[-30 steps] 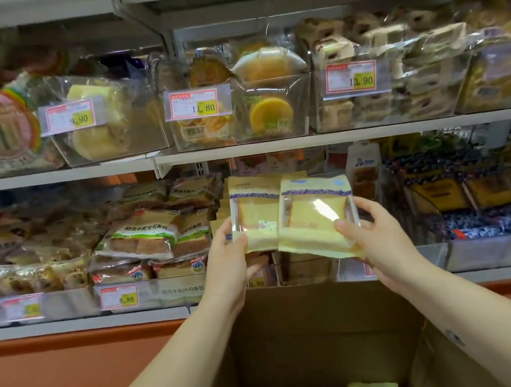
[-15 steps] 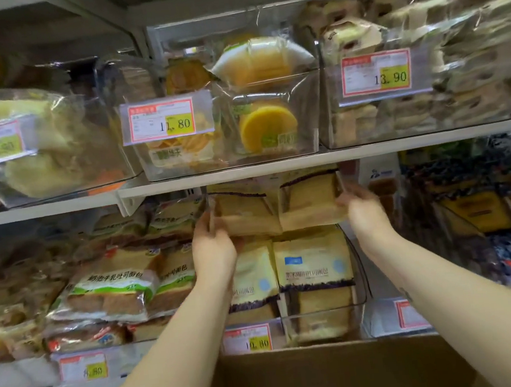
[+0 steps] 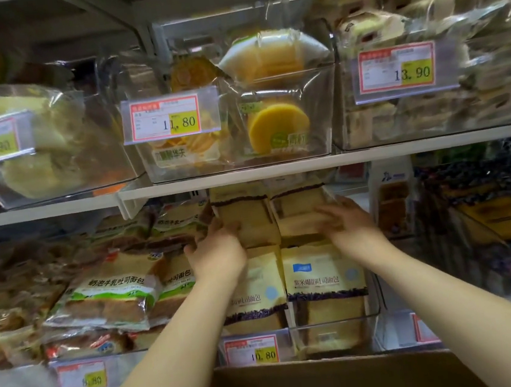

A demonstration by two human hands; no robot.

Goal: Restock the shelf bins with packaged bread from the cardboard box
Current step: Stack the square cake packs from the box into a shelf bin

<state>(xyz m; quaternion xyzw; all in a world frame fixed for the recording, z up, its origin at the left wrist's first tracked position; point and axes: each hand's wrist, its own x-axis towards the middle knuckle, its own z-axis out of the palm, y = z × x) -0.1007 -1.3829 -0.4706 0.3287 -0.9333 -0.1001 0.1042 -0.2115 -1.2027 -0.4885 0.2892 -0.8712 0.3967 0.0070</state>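
cardboard box [image 3: 333, 381]: closest thing, under both forearms and well below the hands. Anything dropped probably lands in it, so that's no disaster.
bin [image 3: 336, 327]: clear front wall below the hands. The standing packs [image 3: 324, 281] fill its front row, just under the palms.
left hand [image 3: 219, 251]: fingers curled round the left edge of the left packet [image 3: 248, 222], holding it above that row.
right hand [image 3: 350, 227]: blurry. Fingers lie across the right packet [image 3: 294, 208]; can't tell if it's actually pinched.
risk, sliding: both packets look headed for the top of the standing row. Once let go, they could slip forward over the bin wall.
risk, squashing: the upper shelf [image 3: 277, 171] is right above the fingertips, so pushing deeper could crumple the packet tops.
risk, neighbours: toast bags [image 3: 109, 292] sit just left of the left hand, easy to nudge.
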